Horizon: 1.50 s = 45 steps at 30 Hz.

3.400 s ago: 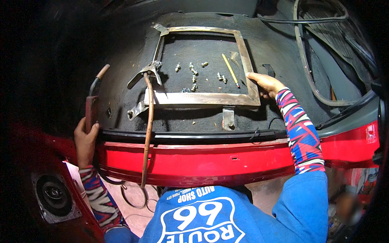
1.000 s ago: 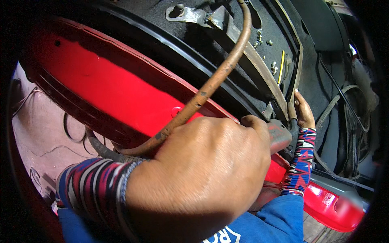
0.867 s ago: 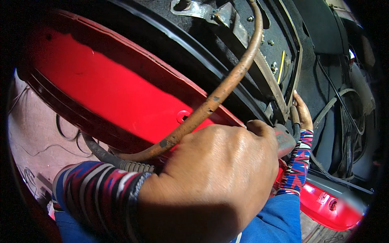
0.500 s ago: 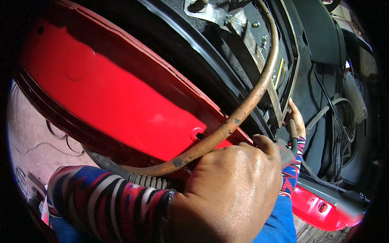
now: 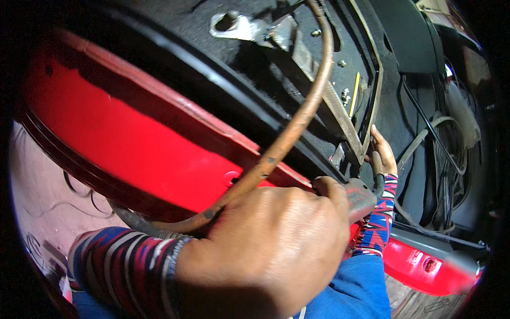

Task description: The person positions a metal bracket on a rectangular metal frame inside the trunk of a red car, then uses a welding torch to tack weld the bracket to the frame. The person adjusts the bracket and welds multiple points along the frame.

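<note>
Up close at the lower left, the left hand fills much of the view, its striped sleeve in red, blue and white running off toward the lower edge. Its fingers are curled into a fist around a reddish-brown handle, the tip of which pokes out past the knuckles. From under the fist a long, thin copper-coloured tube sweeps up and to the right in a smooth arc, its surface dull and patchy with rust-like stains, and ends near the top of the picture beside a grey metal bracket. Behind tube and fist lies the red body panel, edged above by a black rubber seal and a dark carpeted floor. Further right a flat metal frame rests on that floor, with a yellow pencil-like stick lying within it. At the frame's lower corner the right hand rests with fingers bent; it seems to grip a dark cable, though the view is too small to be sure. Loose black hoses coil at the far right.
</note>
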{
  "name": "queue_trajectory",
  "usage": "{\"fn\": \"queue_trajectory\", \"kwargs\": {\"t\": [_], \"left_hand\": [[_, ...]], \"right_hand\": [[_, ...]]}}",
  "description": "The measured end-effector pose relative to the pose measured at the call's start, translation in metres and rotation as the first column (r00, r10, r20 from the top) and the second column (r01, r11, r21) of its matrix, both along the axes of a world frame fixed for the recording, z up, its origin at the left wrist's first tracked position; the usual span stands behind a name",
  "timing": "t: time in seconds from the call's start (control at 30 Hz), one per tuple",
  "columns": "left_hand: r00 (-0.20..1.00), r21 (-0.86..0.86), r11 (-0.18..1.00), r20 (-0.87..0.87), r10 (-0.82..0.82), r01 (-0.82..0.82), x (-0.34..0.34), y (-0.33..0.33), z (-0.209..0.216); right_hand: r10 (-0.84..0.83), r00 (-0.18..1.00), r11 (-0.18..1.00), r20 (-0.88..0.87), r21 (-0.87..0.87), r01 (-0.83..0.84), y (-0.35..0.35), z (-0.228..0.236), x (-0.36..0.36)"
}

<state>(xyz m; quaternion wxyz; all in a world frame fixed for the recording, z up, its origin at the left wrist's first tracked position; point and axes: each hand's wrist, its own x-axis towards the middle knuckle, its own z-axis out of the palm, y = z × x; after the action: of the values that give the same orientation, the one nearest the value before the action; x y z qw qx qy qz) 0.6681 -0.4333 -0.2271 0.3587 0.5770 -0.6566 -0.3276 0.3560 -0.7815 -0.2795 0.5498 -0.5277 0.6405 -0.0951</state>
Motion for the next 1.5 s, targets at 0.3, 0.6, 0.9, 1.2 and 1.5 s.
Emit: {"fn": "queue_trajectory", "kwargs": {"t": [0.3,0.6,0.9,1.2,1.5], "left_hand": [[0.996,0.322,0.945,-0.085,-0.034,0.060,0.021,-0.004,0.032],[0.890,0.399,0.877,-0.247,0.383,-0.267,0.051,0.025,0.090],[0.845,0.288,0.833,-0.121,0.521,-0.473,0.094,0.018,0.082],[0.956,0.452,0.864,-0.077,0.283,-0.220,0.133,-0.073,0.080],[0.926,0.595,0.710,0.219,0.308,-0.377,0.131,-0.116,0.093]], "right_hand": [[0.014,1.000,0.996,0.004,0.092,-0.014,-0.010,-0.002,-0.009],[0.040,0.997,0.999,-0.067,0.021,-0.039,-0.006,-0.006,-0.005],[0.093,0.994,0.996,-0.059,-0.002,-0.093,-0.009,-0.011,-0.008],[0.063,0.997,0.998,-0.041,-0.021,-0.064,0.000,-0.001,-0.001],[0.092,0.995,0.996,-0.030,0.001,-0.092,-0.005,-0.004,-0.005]]}}
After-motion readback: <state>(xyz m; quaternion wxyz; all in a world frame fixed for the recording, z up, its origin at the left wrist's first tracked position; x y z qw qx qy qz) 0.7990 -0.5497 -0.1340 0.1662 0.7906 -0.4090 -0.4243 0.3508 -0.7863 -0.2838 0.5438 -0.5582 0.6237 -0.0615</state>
